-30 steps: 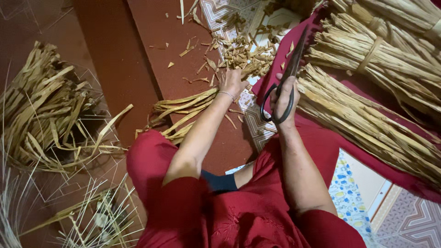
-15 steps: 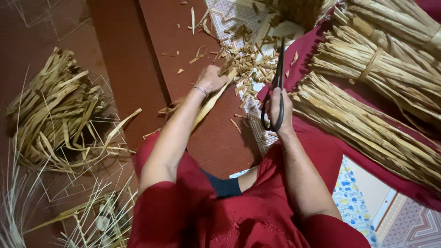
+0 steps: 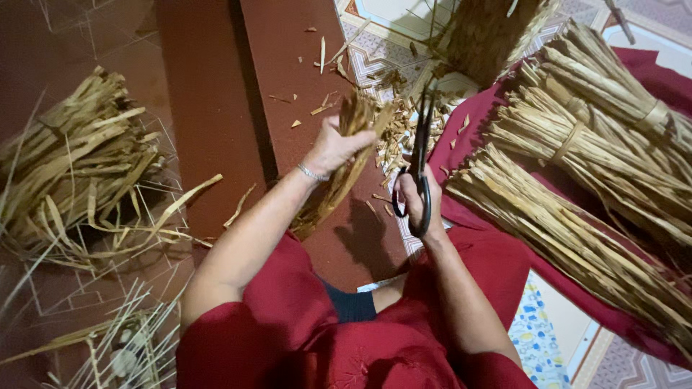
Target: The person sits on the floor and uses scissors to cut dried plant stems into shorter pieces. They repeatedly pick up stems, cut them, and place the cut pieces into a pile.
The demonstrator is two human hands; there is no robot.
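My left hand grips a small bundle of dried straw-coloured leaf strips, held upright above the red floor, its top ends near the scissor blades. My right hand holds a pair of large black scissors by the handles, blades pointing up and away beside the bundle. A thin bracelet sits on my left wrist. I wear red clothing, visible at the bottom of the head view.
Tied bundles of dried strips lie on a dark red cloth at right. A loose heap of strips lies at left. Cut scraps litter the patterned tiles ahead. Thin stalks lie at lower left.
My left hand has lifted the bundle off the floor and raised it upright toward the scissors. My right hand has shifted the scissors slightly left, close beside it.
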